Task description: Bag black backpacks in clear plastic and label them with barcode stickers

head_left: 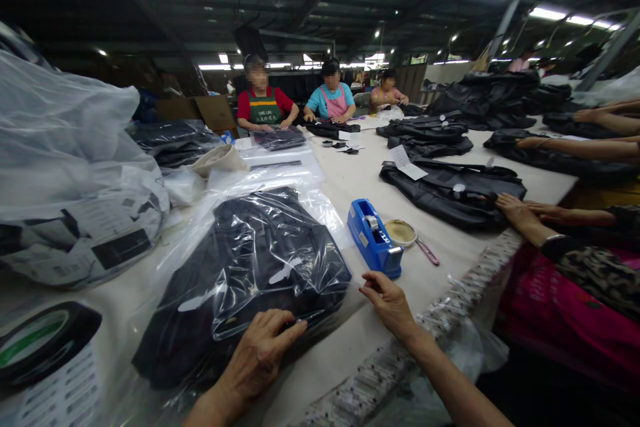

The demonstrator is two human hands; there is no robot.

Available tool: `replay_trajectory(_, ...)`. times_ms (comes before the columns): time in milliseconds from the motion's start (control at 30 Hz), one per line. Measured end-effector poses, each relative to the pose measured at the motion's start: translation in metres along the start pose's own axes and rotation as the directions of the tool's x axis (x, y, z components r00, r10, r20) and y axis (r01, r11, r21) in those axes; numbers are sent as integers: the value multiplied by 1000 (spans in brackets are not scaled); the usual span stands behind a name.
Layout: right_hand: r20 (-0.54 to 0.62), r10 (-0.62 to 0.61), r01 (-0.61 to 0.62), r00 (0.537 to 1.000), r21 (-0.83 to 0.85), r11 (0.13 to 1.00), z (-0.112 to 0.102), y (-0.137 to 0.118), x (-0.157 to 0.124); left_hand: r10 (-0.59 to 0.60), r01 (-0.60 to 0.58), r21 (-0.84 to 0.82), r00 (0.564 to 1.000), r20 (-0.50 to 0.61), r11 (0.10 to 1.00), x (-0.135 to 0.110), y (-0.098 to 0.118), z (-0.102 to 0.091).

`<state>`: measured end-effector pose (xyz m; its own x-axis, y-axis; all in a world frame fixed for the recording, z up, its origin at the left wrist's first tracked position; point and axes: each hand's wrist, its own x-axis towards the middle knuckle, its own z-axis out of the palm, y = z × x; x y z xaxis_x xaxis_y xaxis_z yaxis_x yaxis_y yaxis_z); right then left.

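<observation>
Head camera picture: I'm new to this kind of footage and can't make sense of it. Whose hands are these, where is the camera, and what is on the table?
There is one picture, taken by a camera worn on a person's head, looking forward and down. The two bare hands at the bottom belong to that person. The left hand presses flat on a dark folded garment sealed in a clear plastic bag. The right hand rests on the long pale work table, fingers curled, holding nothing that shows, just in front of a blue plastic tape dispenser. Beside the dispenser lies a small round tin with a pink handle. A black roll of tape sits at the lower left. More dark garments are piled further along. The arms at the right edge and the seated people at the far end are co-workers.
</observation>
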<state>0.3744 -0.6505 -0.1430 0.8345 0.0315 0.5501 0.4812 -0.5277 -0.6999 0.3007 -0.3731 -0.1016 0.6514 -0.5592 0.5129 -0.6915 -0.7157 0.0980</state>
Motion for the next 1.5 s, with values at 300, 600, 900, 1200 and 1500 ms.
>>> replay_trajectory(300,-206,126,-144,970,-73,987,-30,-6,7,5,-6,-24,1000,-14,1000,1,1,-1)
replay_trajectory(600,-182,414,-436,892,-102,894,-49,24,82,15,-16,-19,999,-30,1000,-3,-2,3)
replay_trajectory(900,-101,574,-552,813,181,814,-38,22,89,6,-7,-29,1000,-15,1000,-4,0,2)
replay_trajectory(1200,-130,615,-541,778,359,761,-63,-3,18,-28,26,-50,999,-44,998,-9,-2,12)
replay_trajectory(1500,-12,697,-674,717,240,698,-53,33,10,-58,57,-45,998,-16,997,-6,3,7)
